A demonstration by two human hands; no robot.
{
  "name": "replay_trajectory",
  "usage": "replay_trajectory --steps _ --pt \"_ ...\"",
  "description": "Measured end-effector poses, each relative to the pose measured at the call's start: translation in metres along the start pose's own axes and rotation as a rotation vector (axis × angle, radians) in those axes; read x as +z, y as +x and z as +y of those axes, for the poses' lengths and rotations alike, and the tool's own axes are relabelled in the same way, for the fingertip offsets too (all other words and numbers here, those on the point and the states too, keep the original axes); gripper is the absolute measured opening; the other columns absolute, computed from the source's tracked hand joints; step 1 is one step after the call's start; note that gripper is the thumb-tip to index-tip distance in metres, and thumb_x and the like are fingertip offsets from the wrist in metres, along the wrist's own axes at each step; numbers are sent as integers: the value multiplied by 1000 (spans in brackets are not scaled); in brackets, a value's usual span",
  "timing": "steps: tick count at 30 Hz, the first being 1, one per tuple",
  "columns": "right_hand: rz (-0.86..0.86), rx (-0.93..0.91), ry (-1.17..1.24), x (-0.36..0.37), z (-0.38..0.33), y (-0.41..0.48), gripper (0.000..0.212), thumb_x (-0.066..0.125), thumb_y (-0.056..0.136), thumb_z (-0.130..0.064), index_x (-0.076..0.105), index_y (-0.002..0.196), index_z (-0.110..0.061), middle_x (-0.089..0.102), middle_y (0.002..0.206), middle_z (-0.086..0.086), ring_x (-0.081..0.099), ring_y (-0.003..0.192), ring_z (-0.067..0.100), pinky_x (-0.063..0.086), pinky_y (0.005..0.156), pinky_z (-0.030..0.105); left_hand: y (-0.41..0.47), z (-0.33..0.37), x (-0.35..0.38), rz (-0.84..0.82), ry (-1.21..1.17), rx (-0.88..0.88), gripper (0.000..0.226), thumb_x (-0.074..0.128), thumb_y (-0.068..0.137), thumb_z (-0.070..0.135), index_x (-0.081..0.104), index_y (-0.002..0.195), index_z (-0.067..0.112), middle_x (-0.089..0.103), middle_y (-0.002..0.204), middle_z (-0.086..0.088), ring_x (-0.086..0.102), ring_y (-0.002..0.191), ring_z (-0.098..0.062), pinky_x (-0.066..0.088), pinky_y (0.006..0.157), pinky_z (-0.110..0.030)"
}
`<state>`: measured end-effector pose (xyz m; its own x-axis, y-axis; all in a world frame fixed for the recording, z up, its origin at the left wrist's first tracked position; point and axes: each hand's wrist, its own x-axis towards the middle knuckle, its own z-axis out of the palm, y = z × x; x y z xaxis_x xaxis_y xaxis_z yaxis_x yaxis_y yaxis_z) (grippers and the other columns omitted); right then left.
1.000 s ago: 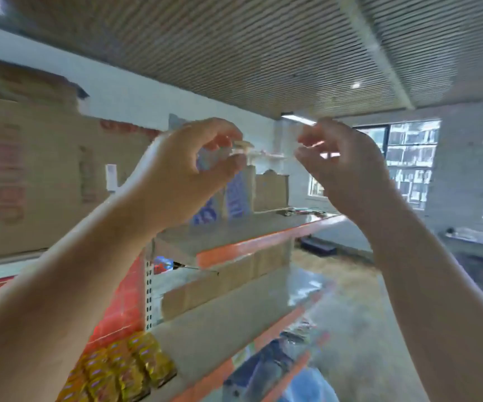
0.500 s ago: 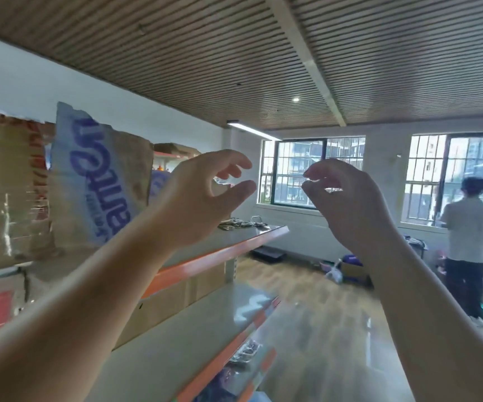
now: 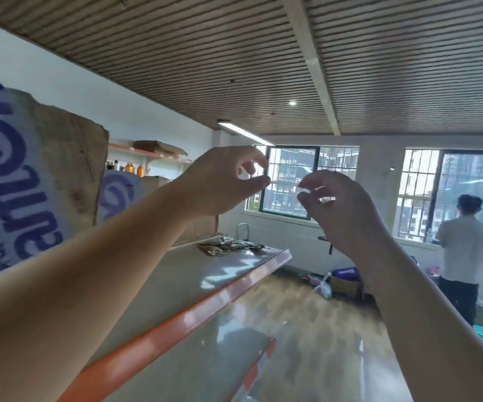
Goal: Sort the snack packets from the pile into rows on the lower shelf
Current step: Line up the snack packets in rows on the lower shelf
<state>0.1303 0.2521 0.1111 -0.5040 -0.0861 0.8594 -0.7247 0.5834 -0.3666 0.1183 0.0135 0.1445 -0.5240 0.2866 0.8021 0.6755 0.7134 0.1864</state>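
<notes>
Hands: the left hand [image 3: 223, 181] and right hand [image 3: 342, 210] are held up above the orange-edged shelf [image 3: 176, 320], clear of its top.
Grip: fingers are curled on both, thumb and forefinger nearly met; nothing is seen pinched, though something thin might be lost in window glare.
Why: a fiddling pose is judged, not a reach.
Pile: the snack packets [image 3: 228, 246] are seen heaped at that shelf's far end, crinkled dark foil with gold glints.
Below: the lower shelf [image 3: 194, 372] is glimpsed under it, rows unseen.
</notes>
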Motion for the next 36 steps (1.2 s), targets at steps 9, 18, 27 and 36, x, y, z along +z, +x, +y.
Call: replay_trajectory --steps 9,18,27,36 --pt "-42 20 -17 44 90 47 13 72 93 -27 65 96 -37 66 102 -16 63 88 1 48 72 27 58 -44 48 -139 201 19 30 66 93 56 67 118 39 65 104 20 60 98 -1 43 73 -18" --pt "-395 46 -155 125 229 101 16 75 89 -42 59 90 -44 60 100 -12 58 83 4 41 67 21 89 -113 130 -295 331 -158 23 68 91 52 70 110 39 65 93 20 61 88 1 46 67 -23" --pt "-715 129 -237 233 381 170 20 72 93 -40 67 101 -22 69 104 7 68 91 27 55 82 34 127 -219 238 -556 489 -617 20 71 90 52 73 105 38 66 98 19 62 89 -3 51 76 -27" --pt "-913 116 -250 312 436 167 51 79 72 -51 59 112 -28 60 112 3 59 89 24 51 71 31 96 -274 295 -709 614 -911 32 70 87 62 71 104 35 68 102 15 63 91 -7 55 85 -33"
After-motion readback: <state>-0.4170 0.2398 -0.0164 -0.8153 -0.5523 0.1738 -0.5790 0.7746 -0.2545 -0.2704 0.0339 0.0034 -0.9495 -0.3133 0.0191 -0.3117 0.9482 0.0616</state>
